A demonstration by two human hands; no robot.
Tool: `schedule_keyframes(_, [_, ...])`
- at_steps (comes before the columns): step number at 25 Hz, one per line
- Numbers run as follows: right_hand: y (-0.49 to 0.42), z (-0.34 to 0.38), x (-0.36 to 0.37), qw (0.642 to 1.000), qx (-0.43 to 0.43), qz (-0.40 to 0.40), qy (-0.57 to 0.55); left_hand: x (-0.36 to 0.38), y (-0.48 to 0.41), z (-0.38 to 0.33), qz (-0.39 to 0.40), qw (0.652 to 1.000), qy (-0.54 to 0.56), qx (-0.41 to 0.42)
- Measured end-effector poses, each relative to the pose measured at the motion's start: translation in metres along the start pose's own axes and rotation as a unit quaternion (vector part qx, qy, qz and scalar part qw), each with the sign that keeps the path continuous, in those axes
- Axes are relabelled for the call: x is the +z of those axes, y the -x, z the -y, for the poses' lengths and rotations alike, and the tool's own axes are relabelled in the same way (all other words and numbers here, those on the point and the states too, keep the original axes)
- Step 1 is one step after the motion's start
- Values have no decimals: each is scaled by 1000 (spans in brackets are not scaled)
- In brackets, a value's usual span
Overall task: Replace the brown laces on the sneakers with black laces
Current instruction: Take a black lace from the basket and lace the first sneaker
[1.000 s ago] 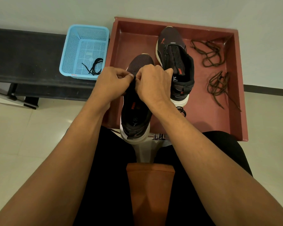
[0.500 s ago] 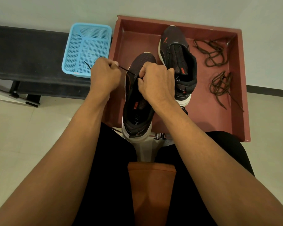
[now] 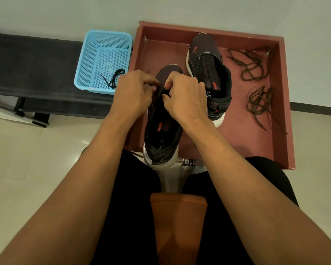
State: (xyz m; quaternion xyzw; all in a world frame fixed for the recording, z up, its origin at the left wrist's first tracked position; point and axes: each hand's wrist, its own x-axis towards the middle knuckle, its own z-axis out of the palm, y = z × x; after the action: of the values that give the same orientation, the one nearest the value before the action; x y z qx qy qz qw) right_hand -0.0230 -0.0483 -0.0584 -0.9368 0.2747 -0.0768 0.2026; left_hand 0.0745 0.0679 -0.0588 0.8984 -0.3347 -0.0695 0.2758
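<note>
A dark sneaker (image 3: 161,134) with a white sole stands heel toward me between my knees, over the near edge of the red tray (image 3: 256,142). My left hand (image 3: 134,92) and my right hand (image 3: 183,100) meet over its eyelets, fingers curled and pinching a thin black lace (image 3: 161,92) there. The lace is mostly hidden under my fingers. A second dark sneaker (image 3: 208,73), laced in black, lies in the tray behind. Two brown laces, one (image 3: 250,64) at the tray's back right and one (image 3: 260,102) nearer, lie loose.
A blue mesh basket (image 3: 103,60) holding a black lace (image 3: 113,80) sits on a black bench (image 3: 33,62) at the left. White wall behind, pale tiled floor around. An orange-brown seat edge (image 3: 178,226) shows between my legs.
My left hand had pulled the black lace out to the left toward the basket; it has now come back to the sneaker beside my right hand.
</note>
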Motion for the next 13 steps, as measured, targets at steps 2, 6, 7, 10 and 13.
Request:
schedule_keyframes(2, [0,-2,-4,1000,4,10,-23,2,1,-2,4,1000,-12,15])
schedule_keyframes(6, [2,-12,-12,1000,12,0,-24,3,1,-4,-12,1000,10,-22])
schedule_keyframes(7, [1,-15,-13,1000,13,-2,-18,2,1,-4,-14,999,13,-28])
schedule_keyframes(10, [-3,-22,-13,1000,25,-5,-1,-4,2,3,-43,997,0,-66])
schedule_keyframes(13, [-8,-23,-10,999,37,-13,6,-14,4,17,-112,985,-23,-131])
